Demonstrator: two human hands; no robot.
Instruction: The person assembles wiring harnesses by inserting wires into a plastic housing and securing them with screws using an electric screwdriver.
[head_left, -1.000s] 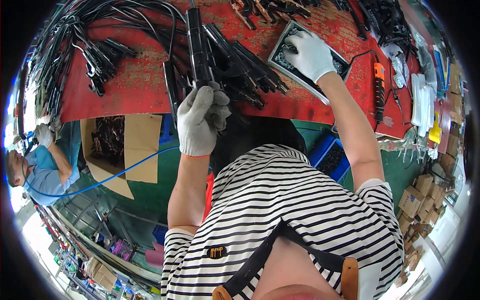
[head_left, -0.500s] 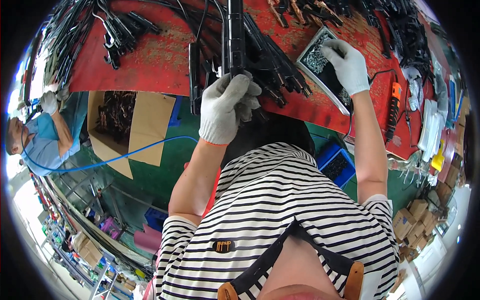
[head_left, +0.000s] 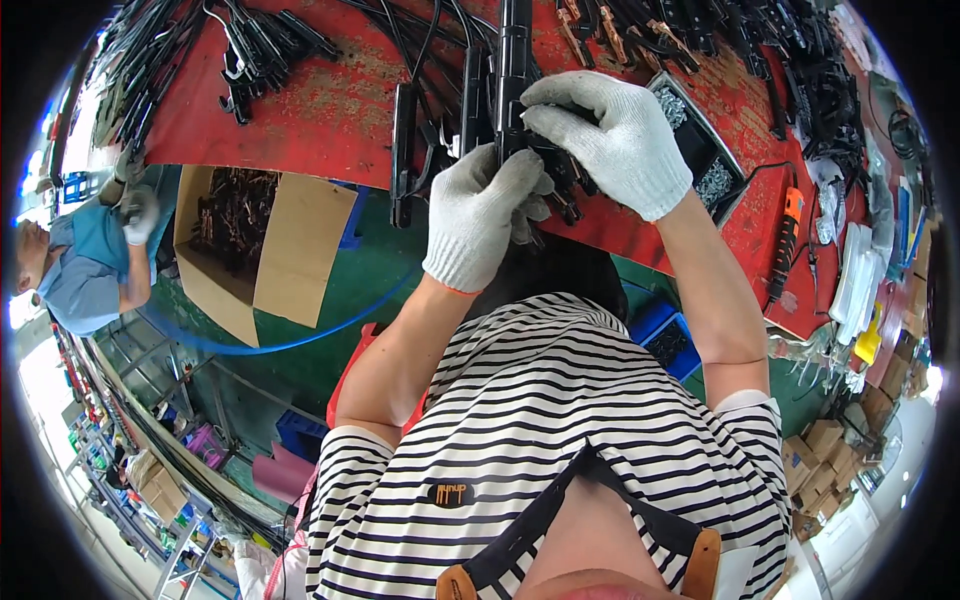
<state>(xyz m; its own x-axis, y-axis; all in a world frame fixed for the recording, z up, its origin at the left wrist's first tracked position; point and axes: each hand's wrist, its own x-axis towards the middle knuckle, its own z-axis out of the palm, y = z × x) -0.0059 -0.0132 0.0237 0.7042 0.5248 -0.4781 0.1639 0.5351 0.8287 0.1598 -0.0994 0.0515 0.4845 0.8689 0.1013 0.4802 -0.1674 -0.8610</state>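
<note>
Left fingers (head_left: 515, 176) are closed round the long black part (head_left: 514, 60), upper middle of frame; right fingers (head_left: 562, 88) nearly pinch at its side, can't tell on what. Fitting step, I'd guess; next needs steadiness.

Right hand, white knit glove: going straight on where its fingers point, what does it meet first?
The right hand would likely meet the long, black, cylindrical part held in the white-gloved left hand; depth is unclear, so they may be touching.
</note>
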